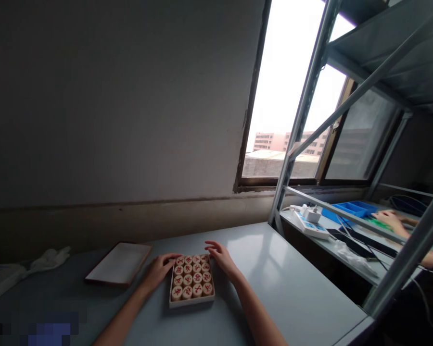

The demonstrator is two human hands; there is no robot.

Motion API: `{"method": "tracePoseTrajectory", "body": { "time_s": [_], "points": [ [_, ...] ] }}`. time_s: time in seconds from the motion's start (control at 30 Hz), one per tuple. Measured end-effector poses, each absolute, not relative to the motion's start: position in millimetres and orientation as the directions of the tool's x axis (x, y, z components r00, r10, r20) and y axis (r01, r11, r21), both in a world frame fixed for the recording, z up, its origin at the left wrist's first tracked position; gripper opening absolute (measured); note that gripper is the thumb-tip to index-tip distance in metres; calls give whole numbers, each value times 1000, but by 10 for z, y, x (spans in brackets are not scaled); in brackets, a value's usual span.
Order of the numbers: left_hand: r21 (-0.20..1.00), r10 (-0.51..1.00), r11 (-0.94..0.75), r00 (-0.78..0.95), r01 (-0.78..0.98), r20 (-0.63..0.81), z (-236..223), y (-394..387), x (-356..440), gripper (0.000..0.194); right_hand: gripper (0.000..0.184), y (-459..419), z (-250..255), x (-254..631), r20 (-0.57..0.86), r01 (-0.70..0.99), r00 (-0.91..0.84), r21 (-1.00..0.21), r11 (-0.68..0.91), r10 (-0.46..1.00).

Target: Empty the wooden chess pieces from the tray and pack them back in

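Observation:
A shallow white box point(192, 303) on the grey table holds rows of round, pale Chinese chess pieces point(197, 277) with red characters on top. My left hand point(161, 269) rests at the box's far left corner, its fingers stretched along the rim and apparently touching it. At the far right corner is my right hand point(220, 257), open, fingers spread and slightly raised beside the pieces. Whether its thumb touches the box I cannot tell. To the left lies a box lid point(119, 262), its white inside facing up and its edge dark reddish.
White plastic bags point(29, 270) lie at the table's left. A metal rack point(303, 115) rises at the right. Beyond it are a power strip point(311, 224), a blue divided tray point(350, 210), cables, and another person's hands point(389, 221). A wall and window border the far side.

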State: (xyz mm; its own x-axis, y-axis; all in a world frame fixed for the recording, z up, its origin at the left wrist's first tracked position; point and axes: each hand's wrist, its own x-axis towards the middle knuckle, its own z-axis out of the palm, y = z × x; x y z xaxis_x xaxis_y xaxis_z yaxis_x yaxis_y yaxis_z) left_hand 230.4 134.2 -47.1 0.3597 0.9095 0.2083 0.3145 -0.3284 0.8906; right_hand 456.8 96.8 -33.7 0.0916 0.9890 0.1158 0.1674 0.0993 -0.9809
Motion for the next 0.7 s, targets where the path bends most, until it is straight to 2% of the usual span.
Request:
{"method": "tracePoseTrajectory", "body": {
  "time_s": [0.13, 0.3, 0.53, 0.7],
  "points": [
    [894, 904, -307, 395, 328, 166, -382, 1274, 2298, 34, 21, 901, -304, 4531, 173, 293, -77, -937, 188, 982],
    [888, 885, -319, 439, 331, 154, -377, 1278, 2285, 33, 14, 861, -268, 4531, 250, 482, -43, -843, 240, 967],
    [897, 886, -304, 441, 321, 142, -392, 1295, 2281, 32, 12, 818, -226, 4594, 273, 517, -129, -802, 299, 953],
    [895, 890, -303, 433, 328, 142, -371, 1272, 2279, 31, 9, 771, -177, 4595, 373, 611, -138, -697, 375, 918]
  ]
}}
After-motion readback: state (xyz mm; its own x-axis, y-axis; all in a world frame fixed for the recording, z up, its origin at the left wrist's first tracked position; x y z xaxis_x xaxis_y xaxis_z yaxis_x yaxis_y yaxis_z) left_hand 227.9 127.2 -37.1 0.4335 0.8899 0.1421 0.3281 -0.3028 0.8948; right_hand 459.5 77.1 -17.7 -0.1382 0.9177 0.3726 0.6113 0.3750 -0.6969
